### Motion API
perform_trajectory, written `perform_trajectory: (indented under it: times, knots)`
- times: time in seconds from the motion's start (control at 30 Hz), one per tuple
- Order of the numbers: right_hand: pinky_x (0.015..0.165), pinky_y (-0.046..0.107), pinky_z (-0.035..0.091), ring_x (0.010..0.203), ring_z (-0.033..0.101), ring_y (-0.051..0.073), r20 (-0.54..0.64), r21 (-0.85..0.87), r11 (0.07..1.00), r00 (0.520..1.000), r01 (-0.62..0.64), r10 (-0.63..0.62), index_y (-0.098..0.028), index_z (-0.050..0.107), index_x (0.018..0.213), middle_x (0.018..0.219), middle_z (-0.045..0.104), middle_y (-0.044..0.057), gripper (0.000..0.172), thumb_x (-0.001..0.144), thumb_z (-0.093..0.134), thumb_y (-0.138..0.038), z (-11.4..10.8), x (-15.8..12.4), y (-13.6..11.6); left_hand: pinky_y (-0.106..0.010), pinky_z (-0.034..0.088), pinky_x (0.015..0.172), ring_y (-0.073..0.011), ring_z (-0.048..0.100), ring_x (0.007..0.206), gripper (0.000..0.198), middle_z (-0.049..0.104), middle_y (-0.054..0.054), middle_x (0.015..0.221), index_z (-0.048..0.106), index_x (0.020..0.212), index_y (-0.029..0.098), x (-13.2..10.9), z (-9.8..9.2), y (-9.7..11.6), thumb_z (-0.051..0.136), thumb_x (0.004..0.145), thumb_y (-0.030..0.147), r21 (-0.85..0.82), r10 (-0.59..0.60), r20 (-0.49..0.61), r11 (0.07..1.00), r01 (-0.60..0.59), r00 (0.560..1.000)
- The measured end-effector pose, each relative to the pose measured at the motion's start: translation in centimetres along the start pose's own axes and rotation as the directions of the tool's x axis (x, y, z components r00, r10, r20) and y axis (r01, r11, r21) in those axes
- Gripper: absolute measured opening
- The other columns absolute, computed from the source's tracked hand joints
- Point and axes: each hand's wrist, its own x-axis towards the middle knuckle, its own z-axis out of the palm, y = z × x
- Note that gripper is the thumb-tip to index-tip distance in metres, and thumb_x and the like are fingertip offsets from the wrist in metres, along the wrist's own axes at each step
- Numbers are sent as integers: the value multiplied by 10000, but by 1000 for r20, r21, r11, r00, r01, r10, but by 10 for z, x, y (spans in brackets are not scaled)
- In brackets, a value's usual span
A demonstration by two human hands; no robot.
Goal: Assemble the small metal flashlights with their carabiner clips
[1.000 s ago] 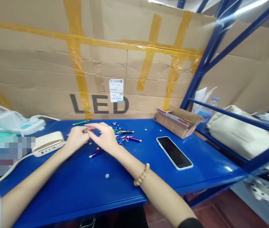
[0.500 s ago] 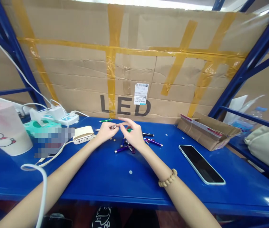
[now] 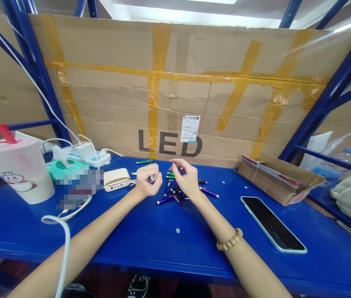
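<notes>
My left hand (image 3: 147, 181) is curled into a loose fist round a small silvery cylinder (image 3: 153, 177), held just above the blue shelf top (image 3: 150, 236). A little to its right, my right hand (image 3: 187, 178) is raised with thumb and fingers pinched together; whatever is in the pinch is too small to make out. Between and behind the hands lies a heap of small pen-like torches (image 3: 175, 191) in purple, green and black. A small round disc (image 3: 177, 230) lies on the blue surface nearer to me.
A phone (image 3: 271, 225) lies face up at the right, an open cardboard box (image 3: 279, 179) behind it. At the left stand a plastic cup (image 3: 23, 169), a power strip (image 3: 85, 157), a cream power bank (image 3: 117, 179) and white cables (image 3: 63, 231). A taped cardboard wall (image 3: 175, 91) closes the back.
The view has swung left and up. My hands, touching at the fingertips before, have drawn apart; the left has closed round the silvery piece and the right has lifted away.
</notes>
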Motion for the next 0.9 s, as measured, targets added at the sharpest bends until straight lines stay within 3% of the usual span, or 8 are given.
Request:
perform_trajectory:
  times: [0.13, 0.23, 0.33, 0.43, 0.53, 0.63, 0.77, 0.9]
  knots:
    - [539, 222, 430, 626, 606, 118, 60, -39, 999, 997, -36, 39, -211, 621, 967, 719, 671, -5, 241, 824, 440, -281, -1, 0, 4, -288, 288, 498, -117, 351, 475, 239, 371, 14, 488, 308, 555, 210, 8, 1, -3, 476, 672, 335, -318, -191, 90, 924, 210, 978]
    - [534, 221, 415, 640, 601, 121, 70, -70, 996, 995, -62, 67, -208, 621, 977, 738, 673, 1, 255, 835, 428, -296, -2, 1, 8, -309, 363, 528, -156, 458, 531, 170, 452, -9, 558, 332, 676, 206, 16, 2, -8, 380, 659, 368, -611, -321, 312, 653, 448, 894]
    - [543, 220, 417, 691, 604, 128, 47, -63, 996, 996, -68, 71, -197, 620, 982, 784, 674, 20, 268, 846, 417, -306, -3, 1, 10, -333, 409, 588, -186, 532, 628, 156, 520, -42, 651, 345, 703, 196, 19, 4, -14, 367, 670, 347, -655, -386, 413, 503, 563, 825]
    - [532, 215, 421, 715, 601, 130, 30, -30, 997, 997, -72, 73, -196, 615, 992, 850, 672, 31, 267, 842, 433, -321, -4, 2, 9, -309, 429, 645, -160, 555, 684, 118, 556, -28, 731, 395, 737, 190, 17, 8, -19, 469, 698, 273, -567, -450, 372, 582, 583, 812]
    - [544, 218, 448, 711, 612, 131, 59, 52, 987, 988, -149, 146, -197, 599, 1023, 888, 669, 36, 284, 838, 451, -354, -3, 4, 7, -319, 422, 834, -160, 570, 876, 123, 603, -44, 884, 524, 818, 177, 14, 10, -23, 551, 740, 268, -421, -388, 245, 783, 458, 888]
    - [544, 218, 479, 734, 634, 135, 144, 209, 911, 932, -356, 332, -203, 563, 1092, 945, 661, 51, 341, 870, 389, -394, 0, 6, 7, -345, 346, 988, -192, 501, 1113, 159, 590, -80, 1113, 641, 853, 175, 14, 8, -23, 589, 751, 286, -324, -234, 200, 900, 290, 952]
    - [562, 212, 500, 761, 651, 136, 355, 394, 701, 802, -595, 481, -179, 574, 1084, 916, 673, 71, 370, 917, 303, -367, 4, 8, 7, -376, 345, 1018, -218, 485, 1175, 131, 617, -85, 1134, 698, 809, 185, 15, 5, -19, 613, 744, 260, -324, -142, 240, 921, 217, 960]
    - [588, 205, 496, 774, 651, 136, 414, 438, 632, 767, -639, 490, -169, 627, 959, 792, 685, 52, 280, 901, 388, -304, 5, 7, 3, -390, 343, 1034, -224, 463, 1210, 133, 647, -73, 1104, 712, 830, 201, 14, 7, -16, 621, 741, 240, -336, -130, 250, 918, 212, 959]
